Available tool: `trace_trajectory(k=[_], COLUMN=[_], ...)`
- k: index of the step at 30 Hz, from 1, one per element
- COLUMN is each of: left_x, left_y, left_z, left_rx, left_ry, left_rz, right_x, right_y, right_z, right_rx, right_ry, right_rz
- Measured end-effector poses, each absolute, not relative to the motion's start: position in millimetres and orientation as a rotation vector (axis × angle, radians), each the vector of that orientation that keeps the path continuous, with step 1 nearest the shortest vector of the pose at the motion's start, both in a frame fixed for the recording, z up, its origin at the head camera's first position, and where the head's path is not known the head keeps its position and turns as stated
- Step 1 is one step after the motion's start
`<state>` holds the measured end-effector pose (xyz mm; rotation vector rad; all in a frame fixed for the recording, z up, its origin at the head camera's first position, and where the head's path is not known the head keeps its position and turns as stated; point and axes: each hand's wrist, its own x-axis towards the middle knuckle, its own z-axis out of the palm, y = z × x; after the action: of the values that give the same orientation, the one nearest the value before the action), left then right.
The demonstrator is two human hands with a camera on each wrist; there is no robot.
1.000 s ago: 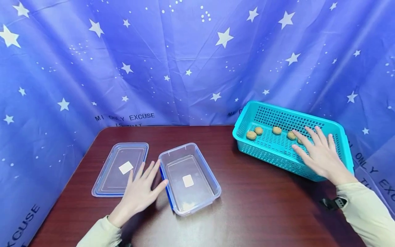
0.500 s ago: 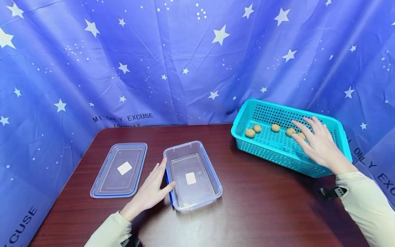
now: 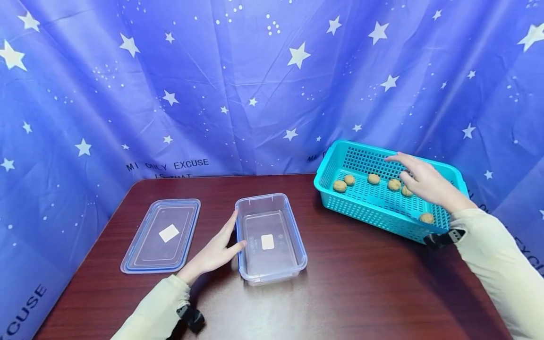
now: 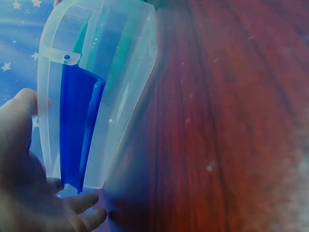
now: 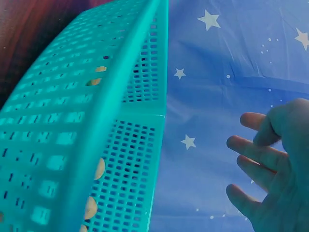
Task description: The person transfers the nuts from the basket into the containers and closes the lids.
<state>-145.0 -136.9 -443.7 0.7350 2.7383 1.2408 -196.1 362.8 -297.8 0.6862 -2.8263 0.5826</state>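
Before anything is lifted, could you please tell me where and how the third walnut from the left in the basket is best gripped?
I would pinch that walnut across its rounded sides, coming from above with the right hand. It lies in the basket, clear of the other walnuts, so both sides seem free, and the basket is open above but walled all round.

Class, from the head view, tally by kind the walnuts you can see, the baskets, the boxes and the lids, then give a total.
Visible walnuts: 6
Turquoise basket: 1
Clear box: 1
Clear lid: 1
Total: 9
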Motion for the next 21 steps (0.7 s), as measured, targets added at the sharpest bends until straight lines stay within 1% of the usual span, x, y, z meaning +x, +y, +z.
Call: trace_trajectory(k=[6,10,17,21], left_x=[-154.0,-153.2,-152.5,-157.8], left_y=[-132.8,-135.1,-132.1,-131.0], left_z=[-446.1,-447.9,-444.4,-441.2], left_rx=[0.801,0.769,0.673,0.677], left_ry=[2.682,2.674,2.631,2.645], left_rz=[1.305,1.318,1.314,1.284], right_x=[-202.4,-212.5,-228.4,-240.6], right_y=[357.9,351.6,350.5,350.9], right_z=[-284.3,-277.7,-269.8,-269.4], right_rx=[0.694,0.763,0.796,0.842], right_ry=[-2.884,-2.913,-2.987,-3.017], right_rz=[0.589,0.569,0.619,0.636])
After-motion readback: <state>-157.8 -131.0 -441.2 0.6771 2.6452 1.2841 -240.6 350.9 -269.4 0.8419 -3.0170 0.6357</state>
